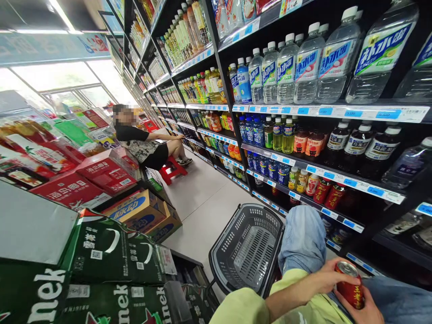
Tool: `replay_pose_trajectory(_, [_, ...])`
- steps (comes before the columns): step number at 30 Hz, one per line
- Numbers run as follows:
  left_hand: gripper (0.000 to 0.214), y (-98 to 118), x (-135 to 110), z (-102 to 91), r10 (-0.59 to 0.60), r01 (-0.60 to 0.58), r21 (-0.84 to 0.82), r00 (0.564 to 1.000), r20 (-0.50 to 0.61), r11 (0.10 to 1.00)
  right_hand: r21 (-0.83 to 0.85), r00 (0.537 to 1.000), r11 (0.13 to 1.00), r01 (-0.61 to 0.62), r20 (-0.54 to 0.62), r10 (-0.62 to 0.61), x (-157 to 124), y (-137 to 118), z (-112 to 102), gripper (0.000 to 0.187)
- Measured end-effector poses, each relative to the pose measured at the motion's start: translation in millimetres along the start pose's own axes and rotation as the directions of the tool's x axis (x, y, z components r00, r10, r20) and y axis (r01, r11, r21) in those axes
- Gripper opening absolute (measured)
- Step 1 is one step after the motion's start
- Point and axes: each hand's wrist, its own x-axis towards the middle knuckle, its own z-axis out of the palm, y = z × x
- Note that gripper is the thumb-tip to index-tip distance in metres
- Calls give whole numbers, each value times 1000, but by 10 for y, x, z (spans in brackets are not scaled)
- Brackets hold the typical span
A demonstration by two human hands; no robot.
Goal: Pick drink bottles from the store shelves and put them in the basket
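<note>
A red drink can point(353, 292) with yellow lettering and a silver top is between my two hands at the lower right. My left hand point(326, 275) reaches across from the left, its fingers closed around the upper part of the can. From below, my right hand point(366, 311) wraps the can's lower part. The can is held slightly tilted above my lap. Nearest to my hands is my knee in blue jeans point(302, 236), and left of it a grey shopping basket point(219, 265) stands on the floor with nothing in it.
Shelves of bottled drinks point(308, 65) and cans point(323, 189) rise along the right. Green beer cartons point(101, 252) and red boxes point(106, 171) are stacked at left. Farther down the aisle, a person point(141, 144) sits on a red stool point(167, 171).
</note>
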Motion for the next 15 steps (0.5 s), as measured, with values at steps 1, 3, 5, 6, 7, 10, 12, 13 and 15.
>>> replay_pose_trajectory(1, [67, -13, 17, -9, 6, -6, 6, 1000, 7, 1000, 9, 1000, 1000, -1, -12, 2, -16, -23, 0, 82])
replay_pose_trajectory(3, [71, -46, 62, -31, 25, -25, 2, 1000, 6, 1000, 32, 1000, 999, -16, -21, 17, -36, -65, 7, 83])
replay_pose_trajectory(5, [75, -79, 103, -60, 37, -36, -16, 999, 9, 999, 59, 999, 998, -23, -25, 25, -39, -102, 21, 86])
replay_pose_trajectory(6, [75, -92, 115, -75, 41, -41, -23, 999, 7, 999, 79, 999, 997, -18, -26, 20, -37, -118, 28, 87])
replay_pose_trajectory(7, [75, -104, 123, -90, 45, -45, -23, 999, 4, 999, 98, 1000, 995, -12, -18, 14, -33, -133, 32, 87])
replay_pose_trajectory(10, [69, -129, 124, -127, 89, -89, -6, 996, -9, 996, 142, 999, 990, -9, 35, 4, -26, -162, 26, 86])
replay_pose_trajectory(12, [63, -137, 119, -138, 135, -135, 1, 991, 15, 991, 157, 998, 987, -18, 68, 7, -35, -170, 13, 83])
replay_pose_trajectory(13, [59, -136, 115, -137, 153, -153, 3, 988, 29, 988, 165, 997, 986, -13, 73, 1, -45, -172, 10, 82])
replay_pose_trajectory(15, [54, -119, 101, -124, 173, -175, 24, 984, 42, 984, 192, 998, 981, 17, 55, -29, -73, -176, 15, 78])
